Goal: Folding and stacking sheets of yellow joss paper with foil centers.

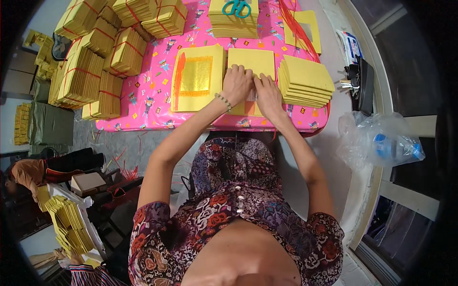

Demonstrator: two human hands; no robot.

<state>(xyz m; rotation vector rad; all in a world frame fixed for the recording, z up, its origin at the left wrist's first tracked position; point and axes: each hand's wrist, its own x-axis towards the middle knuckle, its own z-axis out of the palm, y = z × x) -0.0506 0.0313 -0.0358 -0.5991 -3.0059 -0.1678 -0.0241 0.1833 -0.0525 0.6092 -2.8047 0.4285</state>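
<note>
1. my left hand and right hand press flat, fingers closed, on the yellow paper sheet in front of me on the pink table.
2. i seem to be pinching its near edge, though that's hard to see.
3. keep the corners square to the gold-foil sheet and the stack.

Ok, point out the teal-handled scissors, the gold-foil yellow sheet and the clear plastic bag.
teal-handled scissors (237, 7), head view, on the handles.
gold-foil yellow sheet (196, 76), head view, on the foil square.
clear plastic bag (367, 138), head view, on its crumpled middle.
</note>
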